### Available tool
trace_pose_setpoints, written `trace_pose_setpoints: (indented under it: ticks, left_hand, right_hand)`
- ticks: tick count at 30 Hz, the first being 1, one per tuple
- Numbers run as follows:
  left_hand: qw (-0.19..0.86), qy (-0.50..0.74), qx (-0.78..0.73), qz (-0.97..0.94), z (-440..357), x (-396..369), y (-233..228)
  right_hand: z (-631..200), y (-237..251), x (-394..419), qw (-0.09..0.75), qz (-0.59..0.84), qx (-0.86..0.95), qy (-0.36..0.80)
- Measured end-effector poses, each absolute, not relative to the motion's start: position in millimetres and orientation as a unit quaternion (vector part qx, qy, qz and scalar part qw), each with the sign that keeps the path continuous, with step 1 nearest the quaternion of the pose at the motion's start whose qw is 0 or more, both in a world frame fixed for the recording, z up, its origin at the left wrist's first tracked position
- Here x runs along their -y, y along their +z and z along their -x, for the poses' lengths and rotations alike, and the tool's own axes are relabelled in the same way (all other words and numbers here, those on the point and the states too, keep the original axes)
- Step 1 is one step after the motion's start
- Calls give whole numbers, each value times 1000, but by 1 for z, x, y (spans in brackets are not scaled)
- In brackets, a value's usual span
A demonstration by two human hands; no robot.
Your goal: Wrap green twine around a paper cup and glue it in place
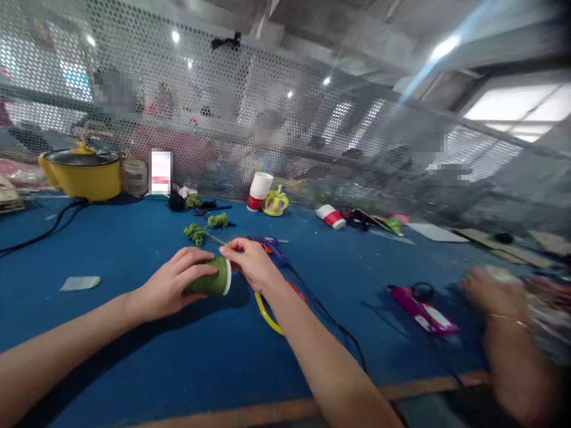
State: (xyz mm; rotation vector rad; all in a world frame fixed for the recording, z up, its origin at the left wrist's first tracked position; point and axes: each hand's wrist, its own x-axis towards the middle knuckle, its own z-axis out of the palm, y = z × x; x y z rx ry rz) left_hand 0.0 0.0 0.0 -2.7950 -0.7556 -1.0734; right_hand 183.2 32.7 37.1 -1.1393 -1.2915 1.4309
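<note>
My left hand [181,276] is wrapped round a paper cup [216,278] lying on its side in the air, its wall covered in green yarn and its white rim facing right. At the rim, my right hand [252,261] pinches a strand of green yarn [215,238] between thumb and fingers. That strand runs back to small bundles of green yarn [195,233] on the table. Just beyond my right wrist lies a blue glue gun [277,252] with a black cord. Partly hidden under my right forearm is a yellow curved thing [268,315].
Along the back of the blue table [134,374] stand a yellow electric pot [91,177], a lit phone [160,172], stacked paper cups [260,190] and a small yellow basket [275,203]. A tipped cup [331,216] and purple device [423,312] lie rightward, near another person's blurred hand [493,291].
</note>
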Motion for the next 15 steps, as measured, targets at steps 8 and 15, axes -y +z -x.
trace_pose_setpoints:
  ticks: [8,15]
  left_hand:
    - [-45,-373,298,877,2,1,0]
    - [-406,-423,388,711,-3,0,5]
  right_hand:
    - [-183,27,-34,474,464,561,495]
    - [-179,32,-27,479,448,610,445]
